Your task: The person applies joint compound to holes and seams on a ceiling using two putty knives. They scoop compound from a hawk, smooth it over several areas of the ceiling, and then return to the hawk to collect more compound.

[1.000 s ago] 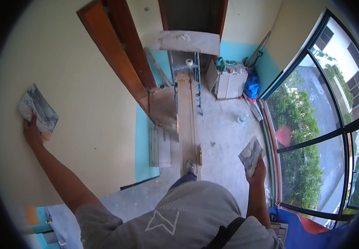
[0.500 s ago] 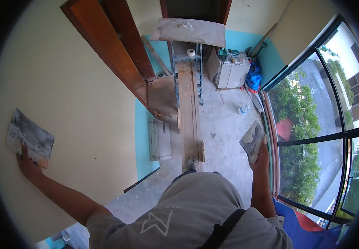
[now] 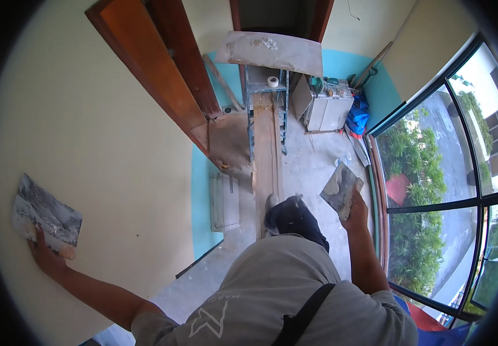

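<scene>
My left hand (image 3: 48,259) is closed round a wide, flat putty knife (image 3: 50,207) at the far left. Grey smears cover its blade, which is held in front of the cream wall (image 3: 122,184); whether it touches the wall I cannot tell. Over on the right, my right hand (image 3: 356,215) grips a second putty knife (image 3: 339,190). A pale lump of putty (image 3: 334,183) lies on that blade. Both handles are mostly covered by my fingers. A dark-trousered leg (image 3: 298,220) of mine shows below me, its shoe on a long wooden plank (image 3: 266,144).
Ahead, the plank meets a blue stepladder (image 3: 250,124) that bears a roll of tape (image 3: 272,82) and a dusty board (image 3: 272,52). Brown door panels (image 3: 145,69) lean at the left. A white cabinet (image 3: 327,112) stands back right, near large windows (image 3: 422,155).
My leg has come into view, stepping onto the plank. My right hand and its putty knife have shifted slightly left and up. The left one has moved slightly right and down.
</scene>
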Action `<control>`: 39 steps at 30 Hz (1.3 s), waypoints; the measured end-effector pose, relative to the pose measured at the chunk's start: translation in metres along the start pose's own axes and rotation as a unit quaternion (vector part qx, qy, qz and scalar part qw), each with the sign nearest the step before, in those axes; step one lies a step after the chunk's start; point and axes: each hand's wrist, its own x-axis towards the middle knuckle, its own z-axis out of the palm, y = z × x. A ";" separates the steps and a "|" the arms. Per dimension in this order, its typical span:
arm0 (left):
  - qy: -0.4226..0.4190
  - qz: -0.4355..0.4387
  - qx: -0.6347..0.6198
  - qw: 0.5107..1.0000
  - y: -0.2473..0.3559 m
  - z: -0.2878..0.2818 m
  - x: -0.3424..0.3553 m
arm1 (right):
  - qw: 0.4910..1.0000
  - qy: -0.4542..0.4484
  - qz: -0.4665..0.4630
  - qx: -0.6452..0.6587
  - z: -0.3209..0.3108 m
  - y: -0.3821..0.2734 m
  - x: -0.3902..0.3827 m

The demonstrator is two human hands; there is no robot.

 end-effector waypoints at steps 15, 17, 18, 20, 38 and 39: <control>-0.179 -0.021 -0.142 0.973 0.035 0.224 0.059 | 0.996 0.070 0.056 0.009 0.054 -0.019 0.219; -0.203 -0.005 -0.135 0.970 0.036 0.264 0.085 | 0.997 0.053 0.045 0.015 0.067 -0.025 0.250; -0.178 -0.003 -0.075 0.981 0.029 0.273 0.090 | 0.998 0.052 0.035 0.018 0.071 -0.026 0.263; -0.155 0.006 -0.011 0.988 0.012 0.296 0.098 | 0.996 0.086 0.030 -0.006 0.075 -0.033 0.296; -0.269 0.000 -0.082 0.960 -0.009 0.469 0.123 | 0.958 -0.005 0.014 -0.285 0.146 -0.206 0.392; -0.284 0.219 0.166 0.919 -0.077 0.505 0.132 | 0.969 -0.005 0.013 -0.246 0.150 -0.205 0.403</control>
